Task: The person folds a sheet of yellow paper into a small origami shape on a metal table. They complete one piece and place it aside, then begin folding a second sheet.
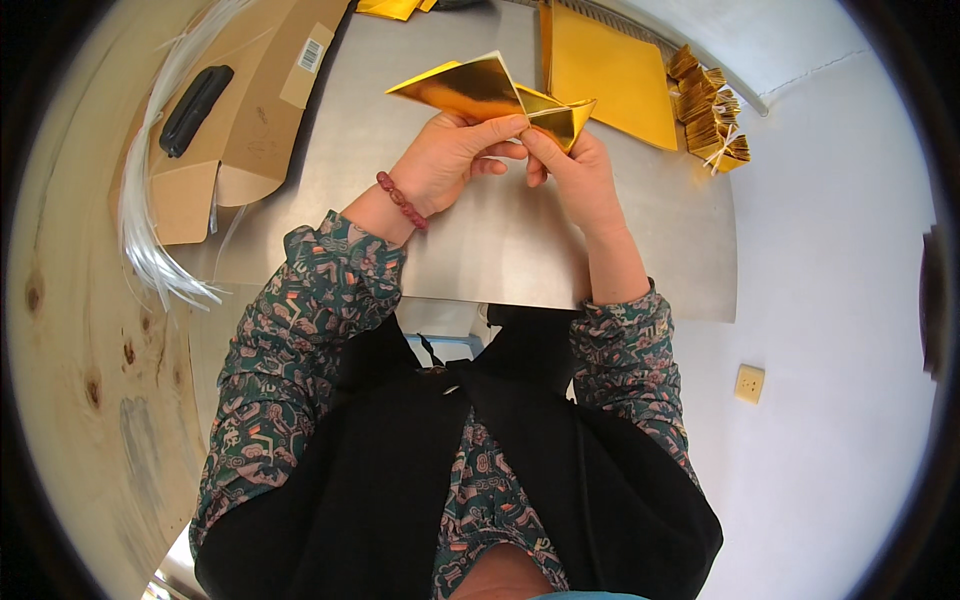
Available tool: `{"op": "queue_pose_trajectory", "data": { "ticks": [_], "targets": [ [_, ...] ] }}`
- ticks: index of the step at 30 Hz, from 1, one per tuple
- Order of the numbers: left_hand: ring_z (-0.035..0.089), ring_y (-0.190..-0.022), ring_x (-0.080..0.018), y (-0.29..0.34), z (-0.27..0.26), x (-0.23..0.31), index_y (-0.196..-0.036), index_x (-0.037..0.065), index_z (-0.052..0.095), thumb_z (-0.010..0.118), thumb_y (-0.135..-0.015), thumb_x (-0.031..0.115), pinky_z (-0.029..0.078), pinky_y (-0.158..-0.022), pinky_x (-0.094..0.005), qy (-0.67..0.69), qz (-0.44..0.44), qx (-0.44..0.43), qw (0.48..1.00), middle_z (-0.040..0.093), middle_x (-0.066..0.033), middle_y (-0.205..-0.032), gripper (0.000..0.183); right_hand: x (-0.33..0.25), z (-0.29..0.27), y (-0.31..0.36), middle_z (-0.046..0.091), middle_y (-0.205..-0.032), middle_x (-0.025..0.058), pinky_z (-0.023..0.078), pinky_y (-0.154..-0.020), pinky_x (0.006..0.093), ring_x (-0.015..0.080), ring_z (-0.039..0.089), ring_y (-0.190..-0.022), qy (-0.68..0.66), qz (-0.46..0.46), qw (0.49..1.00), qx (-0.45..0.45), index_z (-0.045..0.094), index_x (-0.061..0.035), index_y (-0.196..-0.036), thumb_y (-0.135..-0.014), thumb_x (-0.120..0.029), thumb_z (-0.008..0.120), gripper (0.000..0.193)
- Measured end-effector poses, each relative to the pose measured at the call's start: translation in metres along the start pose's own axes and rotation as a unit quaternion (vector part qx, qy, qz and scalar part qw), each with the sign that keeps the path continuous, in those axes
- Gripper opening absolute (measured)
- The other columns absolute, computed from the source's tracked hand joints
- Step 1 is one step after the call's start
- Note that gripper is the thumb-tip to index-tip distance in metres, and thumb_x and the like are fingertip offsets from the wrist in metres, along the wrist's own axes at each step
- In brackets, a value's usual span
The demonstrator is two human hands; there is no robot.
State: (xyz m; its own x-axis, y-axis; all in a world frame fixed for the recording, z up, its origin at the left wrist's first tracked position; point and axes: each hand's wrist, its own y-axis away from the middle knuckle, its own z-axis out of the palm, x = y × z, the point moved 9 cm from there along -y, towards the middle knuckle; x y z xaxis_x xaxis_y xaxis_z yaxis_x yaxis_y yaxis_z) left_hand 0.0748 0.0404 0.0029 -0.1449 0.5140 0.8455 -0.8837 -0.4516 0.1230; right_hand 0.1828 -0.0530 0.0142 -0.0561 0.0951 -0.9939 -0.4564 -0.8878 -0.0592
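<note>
A sheet of shiny gold paper [470, 88], partly folded, is held up above the metal table by both hands. My left hand [455, 150], with a red bead bracelet [402, 201] at its wrist, pinches the paper's lower edge near the middle. At the folded right end, my right hand [572, 168] grips the paper between thumb and fingers. The two thumbs almost meet at the fold. One pointed flap stretches out to the left, and a smaller folded corner points right. The fingers behind the paper are partly hidden.
A stack of gold sheets [610, 75] lies at the back right, beside bundles of folded gold paper [710, 115] tied with white strips. At left, a cardboard box [255, 100] bears a black handle-like object [196, 110] and clear plastic strands [150, 220]. A white wall [830, 230] borders the right.
</note>
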Motion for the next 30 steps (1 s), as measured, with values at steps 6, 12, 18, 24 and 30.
{"op": "queue_pose_trajectory", "data": {
  "ticks": [6, 12, 18, 24, 30],
  "targets": [
    [0.074, -0.097, -0.0116, 0.004, 0.002, 0.003, -0.125, 0.008, 0.068, 0.069, -0.103, 0.031, 0.060, -0.070, -0.0205, 0.020, -0.030, -0.020, 0.999, 0.076, -0.0029, -0.109, 0.031, 0.002, -0.008, -0.001, 0.065, -0.075, 0.0001, 0.051, -0.059, 0.0246, 0.0098, 0.061, -0.063, -0.063, 0.001, 0.998, 0.022, 0.069, -0.0055, -0.095, -0.098, -0.021, 0.076, 0.017],
    [0.075, -0.096, -0.0121, 0.001, -0.005, 0.004, -0.123, 0.004, 0.069, 0.068, -0.104, 0.027, 0.062, -0.074, -0.0212, -0.023, -0.016, -0.006, 1.000, 0.076, -0.0049, -0.108, 0.029, 0.004, -0.007, -0.001, 0.065, -0.076, 0.0003, 0.050, -0.060, 0.0252, 0.0100, 0.061, -0.064, -0.068, 0.006, 0.998, 0.003, 0.068, -0.0061, -0.094, -0.097, -0.022, 0.076, 0.018],
    [0.075, -0.091, -0.0114, -0.002, -0.007, 0.003, -0.121, 0.001, 0.069, 0.068, -0.103, 0.024, 0.062, -0.076, -0.0221, -0.023, 0.000, -0.013, 1.000, 0.076, -0.0076, -0.105, 0.029, 0.008, -0.006, -0.001, 0.069, -0.080, 0.0018, 0.051, -0.061, 0.0250, 0.0105, 0.064, -0.066, -0.080, 0.021, 0.997, -0.005, 0.070, -0.0056, -0.097, -0.098, -0.023, 0.076, 0.018],
    [0.074, -0.085, -0.0114, -0.004, -0.006, 0.001, -0.119, -0.001, 0.070, 0.071, -0.101, 0.022, 0.063, -0.076, -0.0246, 0.010, 0.001, -0.018, 1.000, 0.076, -0.0085, -0.101, 0.029, 0.004, -0.006, 0.000, 0.070, -0.081, 0.0025, 0.053, -0.062, 0.0259, 0.0112, 0.066, -0.067, -0.059, 0.000, 0.998, -0.011, 0.071, -0.0042, -0.099, -0.099, -0.021, 0.075, 0.017],
    [0.075, -0.087, -0.0134, -0.002, -0.006, 0.007, -0.117, -0.001, 0.070, 0.072, -0.101, 0.023, 0.063, -0.075, -0.0247, -0.037, 0.018, -0.007, 0.999, 0.076, -0.0094, -0.100, 0.029, -0.003, -0.005, 0.001, 0.069, -0.078, 0.0022, 0.053, -0.061, 0.0265, 0.0120, 0.066, -0.065, -0.018, -0.015, 1.000, -0.006, 0.070, -0.0045, -0.098, -0.099, -0.018, 0.073, 0.014]
  ]
}}
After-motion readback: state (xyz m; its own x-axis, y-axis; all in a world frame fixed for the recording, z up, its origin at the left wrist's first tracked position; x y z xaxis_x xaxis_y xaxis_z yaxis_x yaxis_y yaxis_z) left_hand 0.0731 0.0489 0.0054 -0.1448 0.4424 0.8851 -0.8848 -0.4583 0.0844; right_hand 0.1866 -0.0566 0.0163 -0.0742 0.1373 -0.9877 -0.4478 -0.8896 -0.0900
